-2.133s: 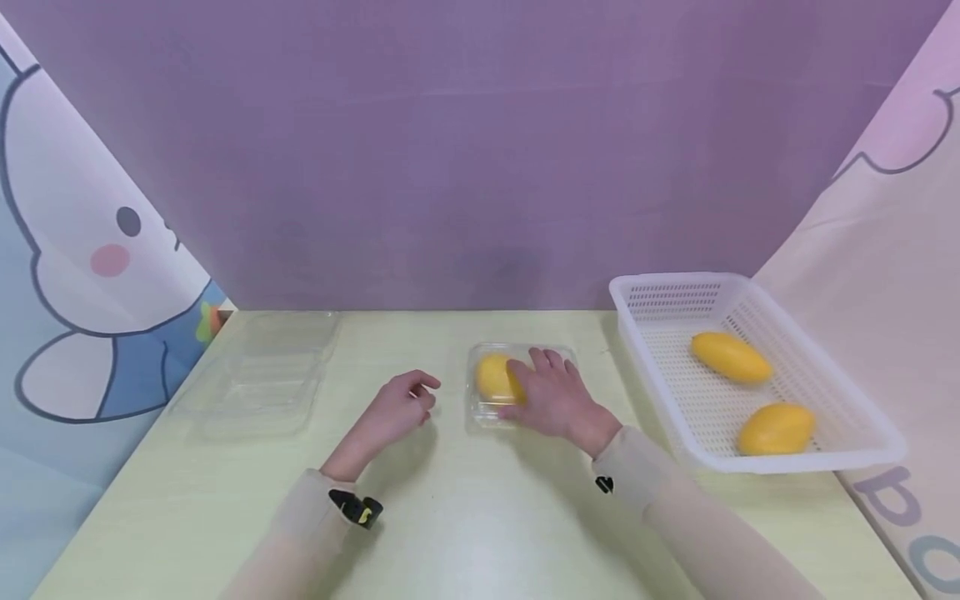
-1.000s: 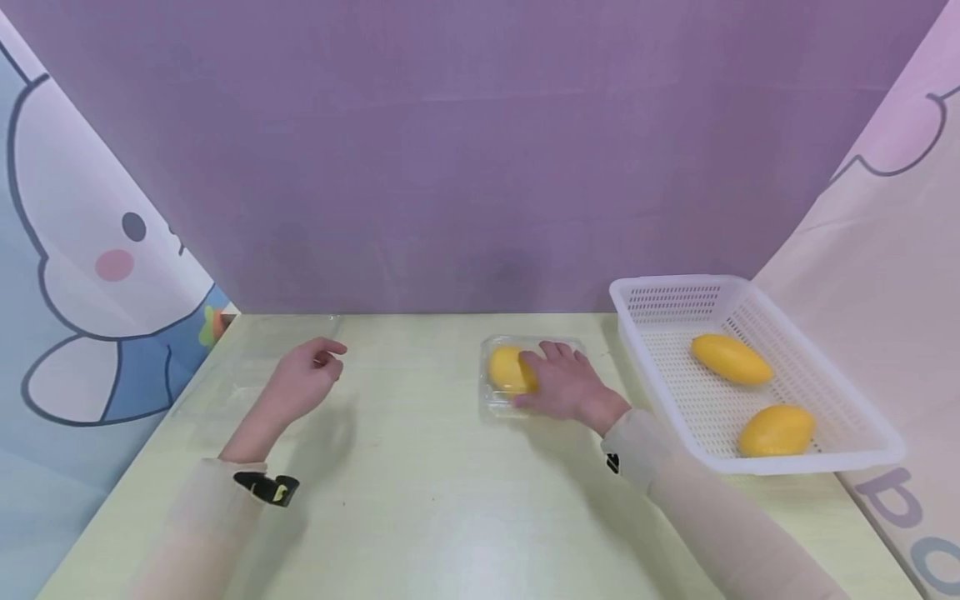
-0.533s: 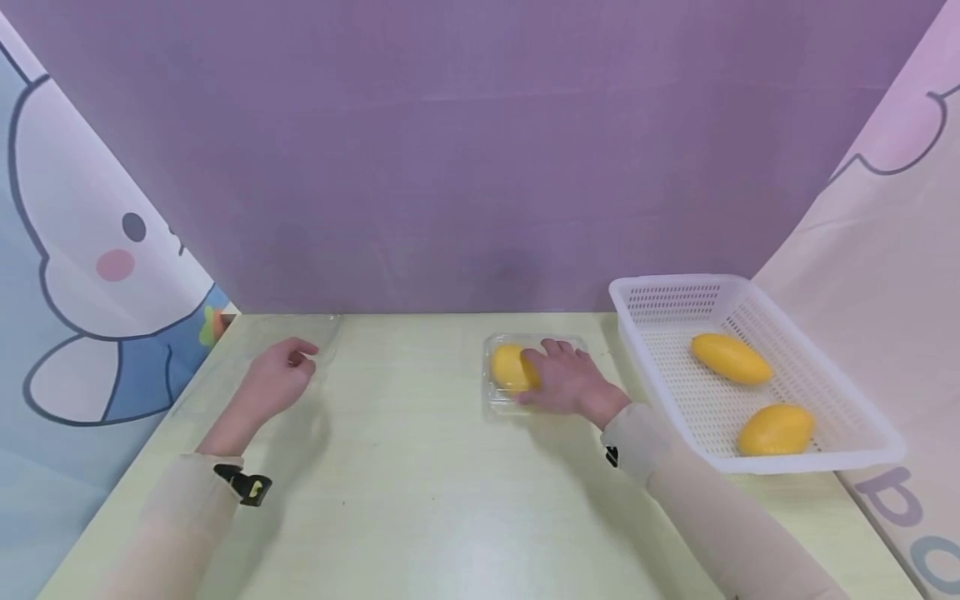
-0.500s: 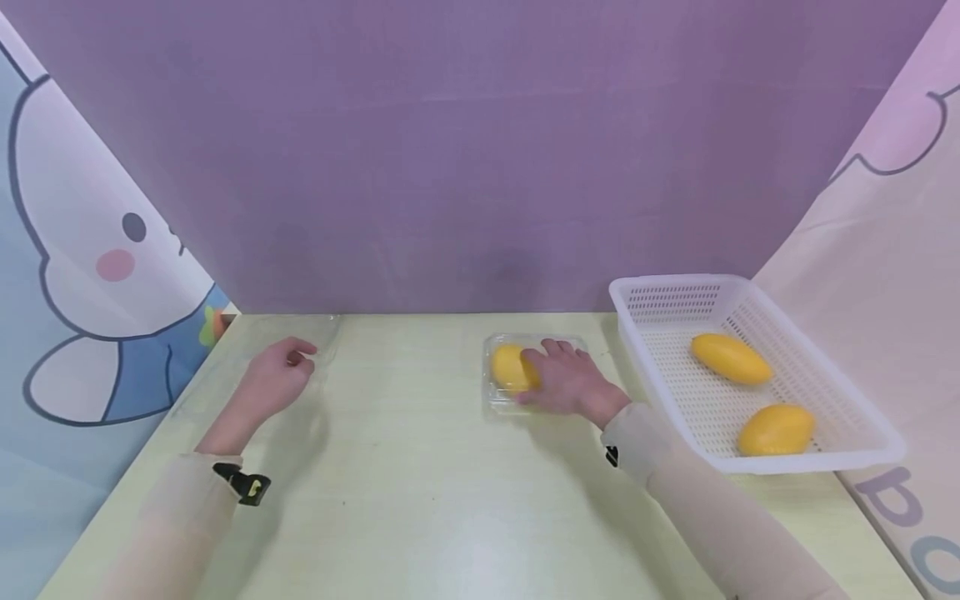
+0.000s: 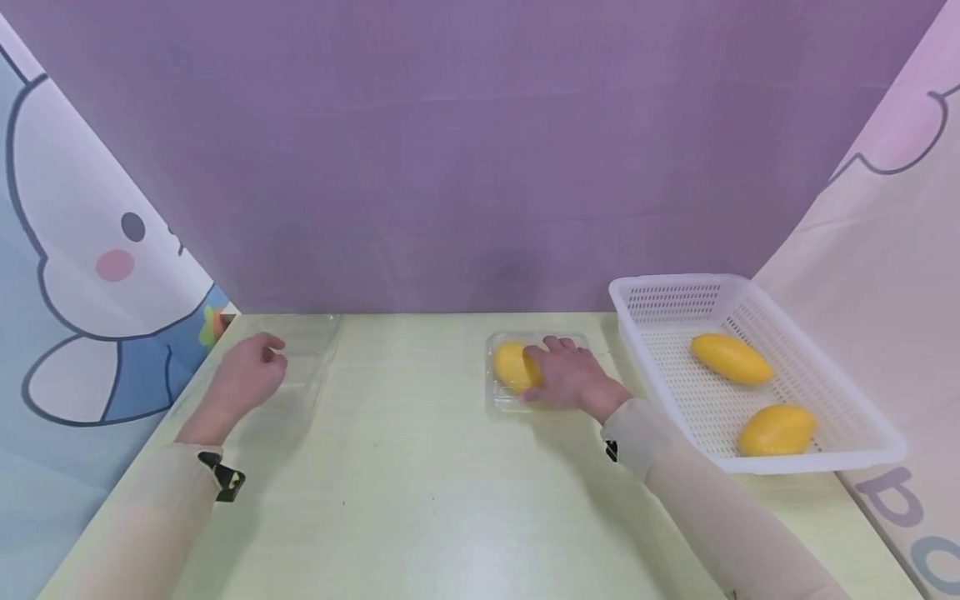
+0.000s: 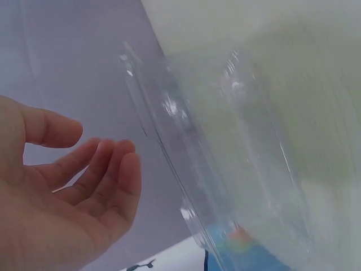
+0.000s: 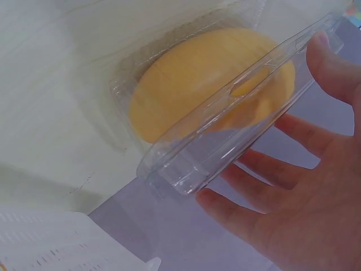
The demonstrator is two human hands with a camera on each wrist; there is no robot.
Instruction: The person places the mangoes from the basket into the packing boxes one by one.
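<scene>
A yellow mango (image 5: 513,365) lies inside a clear clamshell box (image 5: 498,405) on the table, with the lid over it. My right hand (image 5: 567,373) rests on this box from its right side, fingers spread; in the right wrist view the fingertips touch the clear lid (image 7: 225,107) along its edge, the thumb at the far end. My left hand (image 5: 243,375) hovers over another clear plastic container (image 5: 309,354) at the table's left. Its fingers are loosely bent and hold nothing; in the left wrist view a gap separates them from the container wall (image 6: 169,164).
A white perforated basket (image 5: 660,392) stands at the right, holding two mangoes, one at the back (image 5: 731,358) and one nearer the front (image 5: 776,430). A purple cloth wall (image 5: 465,183) rises behind the table (image 5: 405,467), and printed curtains flank both sides.
My left hand has moved left, from the table's middle to over the left container. The right hand and the box with the mango have shifted slightly right and back.
</scene>
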